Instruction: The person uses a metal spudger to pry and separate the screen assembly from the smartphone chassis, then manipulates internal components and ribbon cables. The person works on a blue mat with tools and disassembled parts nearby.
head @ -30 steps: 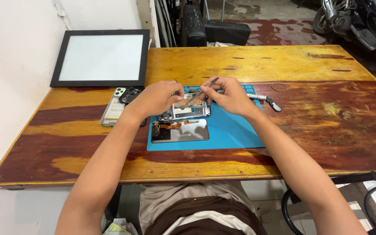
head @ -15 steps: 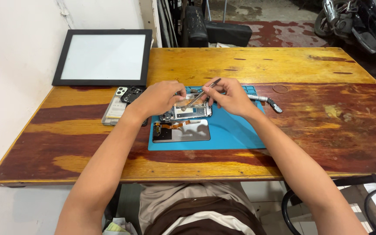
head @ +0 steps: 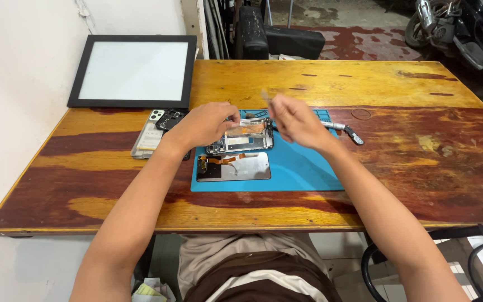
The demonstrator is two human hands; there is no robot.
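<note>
An opened phone body (head: 243, 137) with exposed boards lies at the back of a blue work mat (head: 300, 168). My left hand (head: 203, 126) grips its left end, fingers curled over the top edge. My right hand (head: 296, 121) hovers just right of the phone, pinched on a thin tool (head: 265, 97) whose blurred tip points up and away from the phone. In front of the phone body lies a detached silver panel (head: 236, 166) with an orange flex cable.
A black-framed white panel (head: 132, 71) lies at the table's back left. Two more phones and a dark part (head: 153, 134) sit left of the mat. A metal hand tool (head: 342, 128) and a rubber band (head: 360, 113) lie right of my hands. A chair and a motorbike stand beyond the wooden table (head: 398, 168).
My right hand has lifted and turned the thin tool, so its tip now points upward instead of down at the phone body. My left hand stays on the phone.
</note>
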